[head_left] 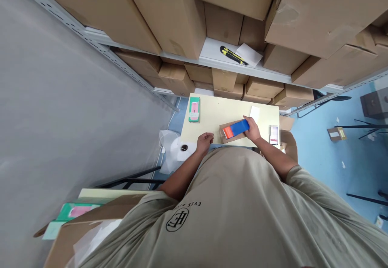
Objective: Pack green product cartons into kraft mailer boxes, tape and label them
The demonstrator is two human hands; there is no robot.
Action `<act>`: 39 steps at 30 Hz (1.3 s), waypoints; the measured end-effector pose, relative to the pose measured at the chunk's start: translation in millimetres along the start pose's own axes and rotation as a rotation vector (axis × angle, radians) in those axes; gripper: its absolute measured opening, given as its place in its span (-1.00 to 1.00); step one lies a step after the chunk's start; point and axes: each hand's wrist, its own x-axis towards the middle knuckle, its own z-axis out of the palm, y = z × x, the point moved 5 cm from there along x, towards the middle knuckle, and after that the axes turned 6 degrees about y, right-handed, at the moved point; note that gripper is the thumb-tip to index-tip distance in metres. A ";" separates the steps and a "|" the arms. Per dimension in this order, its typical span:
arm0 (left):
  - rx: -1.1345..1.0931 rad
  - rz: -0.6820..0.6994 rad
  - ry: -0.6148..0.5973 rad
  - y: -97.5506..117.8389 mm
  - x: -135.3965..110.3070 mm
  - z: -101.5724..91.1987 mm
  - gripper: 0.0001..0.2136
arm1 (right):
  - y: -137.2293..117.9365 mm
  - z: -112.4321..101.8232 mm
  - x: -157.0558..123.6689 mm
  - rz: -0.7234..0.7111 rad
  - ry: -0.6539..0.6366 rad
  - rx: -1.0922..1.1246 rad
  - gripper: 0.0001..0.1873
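Note:
My right hand (252, 130) grips the right end of a slim blue and orange box (238, 128). This box lies over a brown cardboard box (223, 138) near the front edge of the pale table (209, 114); whether it is inside or on top, I cannot tell. Left of both boxes, my left hand (205, 142) is closed at the table's front edge, its fingers curled together. Anything in those fingers is hidden or too small to make out. A green box with a pink picture (194, 109) lies at the table's far left.
A phone (274, 134) and a white paper (254, 113) lie on the table's right. Shelves behind hold several cartons (224, 23) and a yellow-black box cutter (233, 55). White wrap roll (182, 148) stands left; an open carton (100, 215) is at lower left.

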 end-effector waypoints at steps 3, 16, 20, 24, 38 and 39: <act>-0.013 -0.021 0.012 -6.7 2.0 2.6 -0.66 | 0.4 2.1 0.7 -0.013 0.008 0.013 -0.18; -0.025 -0.135 -0.010 -41.2 0.6 29.6 -0.73 | -0.4 6.3 0.7 0.003 -0.043 -0.048 -0.26; 0.011 -0.110 0.003 -47.3 0.5 41.2 -0.69 | -1.4 4.9 0.2 -0.007 -0.049 -0.044 -0.25; 0.058 -0.049 0.045 -52.9 0.8 49.3 -0.71 | -2.6 3.4 -0.2 -0.012 -0.069 -0.037 -0.23; 0.484 0.712 -0.119 -28.9 1.2 21.6 0.00 | -7.6 -0.8 1.3 0.000 -0.091 -0.045 -0.24; 0.518 0.790 -0.215 -25.8 2.1 25.5 0.19 | -8.2 -0.9 1.6 0.002 -0.089 -0.039 -0.24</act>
